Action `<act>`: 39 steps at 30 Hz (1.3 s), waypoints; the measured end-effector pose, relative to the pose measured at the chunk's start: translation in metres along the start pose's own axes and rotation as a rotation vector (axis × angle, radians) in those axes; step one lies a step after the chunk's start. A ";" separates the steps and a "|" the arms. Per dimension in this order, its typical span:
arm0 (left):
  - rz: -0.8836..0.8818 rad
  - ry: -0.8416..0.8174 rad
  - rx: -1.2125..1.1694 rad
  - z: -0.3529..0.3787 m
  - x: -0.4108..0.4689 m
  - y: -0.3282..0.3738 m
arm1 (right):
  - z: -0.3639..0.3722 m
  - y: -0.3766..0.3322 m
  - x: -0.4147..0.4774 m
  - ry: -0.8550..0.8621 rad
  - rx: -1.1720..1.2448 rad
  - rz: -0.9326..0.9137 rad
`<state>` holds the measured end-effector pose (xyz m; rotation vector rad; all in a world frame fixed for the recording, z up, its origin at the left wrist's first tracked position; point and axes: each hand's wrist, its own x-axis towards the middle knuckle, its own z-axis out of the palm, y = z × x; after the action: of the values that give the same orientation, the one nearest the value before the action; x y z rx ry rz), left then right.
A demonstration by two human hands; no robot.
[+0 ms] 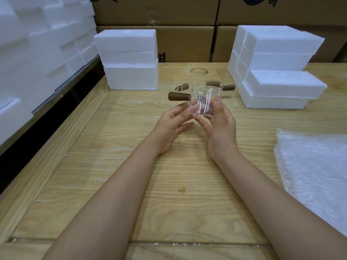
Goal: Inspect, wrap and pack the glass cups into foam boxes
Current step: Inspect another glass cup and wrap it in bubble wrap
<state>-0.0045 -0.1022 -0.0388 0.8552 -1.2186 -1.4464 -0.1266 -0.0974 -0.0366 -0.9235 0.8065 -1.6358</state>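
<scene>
A clear glass cup [203, 99] with a brown wooden side handle [178, 96] is held above the wooden table [131, 147]. My right hand [220, 126] grips its right side, thumb on the glass and fingers under the base. My left hand [173, 124] touches the cup's left side with its fingertips, the handle sticking out to the left above them. Behind it stand several more glass cups [216, 85] with brown handles. White foam boxes are stacked at the back left [129, 59] and at the back right [277, 68].
A sheet of bubble wrap [317, 171] lies at the table's right edge. More foam pieces [41, 40] pile up along the left wall. Cardboard cartons [187, 27] line the back.
</scene>
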 end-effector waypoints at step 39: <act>0.069 0.050 0.015 -0.004 0.002 -0.005 | -0.004 -0.005 0.004 -0.013 -0.089 0.080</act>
<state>-0.0029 -0.1054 -0.0441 0.8465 -1.2117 -1.3541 -0.1330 -0.0998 -0.0336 -0.9515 0.9023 -1.5328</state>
